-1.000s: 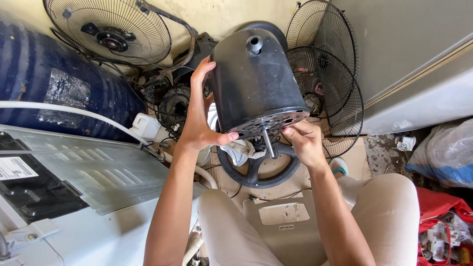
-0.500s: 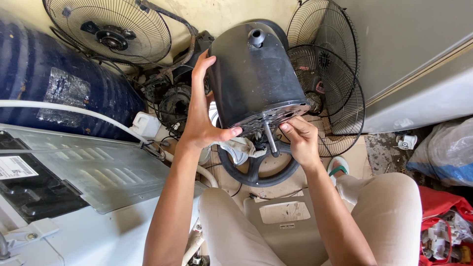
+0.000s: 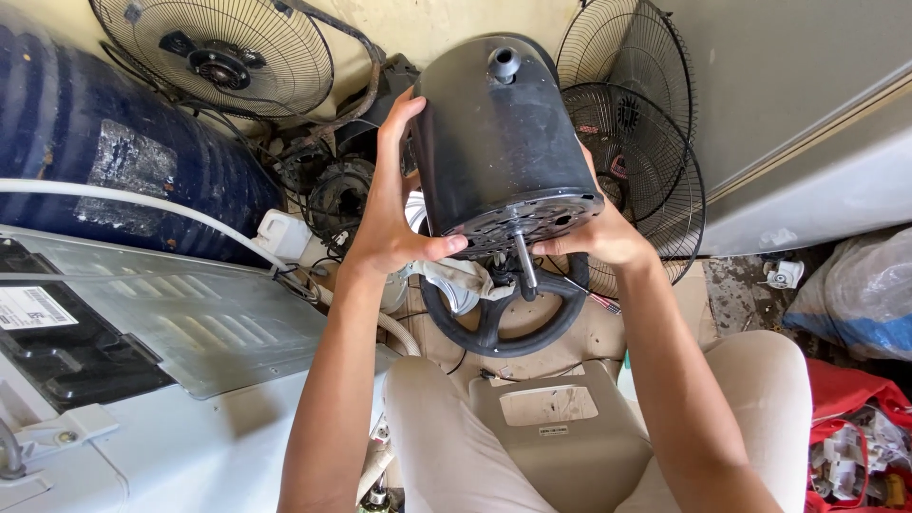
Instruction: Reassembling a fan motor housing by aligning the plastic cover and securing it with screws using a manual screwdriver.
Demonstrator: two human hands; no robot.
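The right hand [image 3: 608, 237] has slid off the shaft [image 3: 523, 266] to the rim; both hands now clasp the black motor housing [image 3: 499, 142] above the lap, left hand [image 3: 389, 228] spread, apparently inspecting; turning it needs steady support.

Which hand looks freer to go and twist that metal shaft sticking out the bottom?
Probably the right hand: its fingers lie at the motor housing's lower rim, close beside the shaft. The left hand spans the housing's side, bearing more of it.
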